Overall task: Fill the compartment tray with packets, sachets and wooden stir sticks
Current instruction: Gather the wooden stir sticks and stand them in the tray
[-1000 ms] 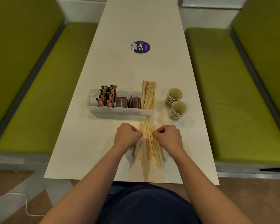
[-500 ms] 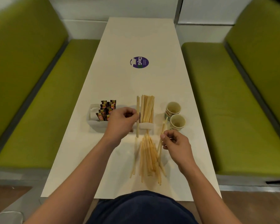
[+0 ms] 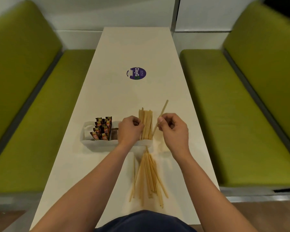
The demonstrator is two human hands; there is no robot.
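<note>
Fingers (image 3: 162, 120) of the right hand (image 3: 172, 131) are pinched together on a single stir stick (image 3: 162, 111). It is tilted, with its lower end dipping into the rightmost slot of the compartment tray (image 3: 99, 144), beside the standing sticks (image 3: 146, 121). The left hand (image 3: 130, 129) is curled against that bundle's left side; I cannot tell whether it grips anything.

It looks like the stick-loading step, well along but not done. The next move calls for letting the tilted stick drop upright, then reaching back for more.

Green benches (image 3: 40, 114) flank the long white tabletop (image 3: 124, 97), which carries a purple sticker (image 3: 136, 73) farther up. A fan of loose sticks (image 3: 147, 174) lies just before the tray, touching its front wall. Sachets (image 3: 102, 128) and brown packets (image 3: 114, 133) fill the slots to the left. The crowded bundle itself may resist another stick.
</note>
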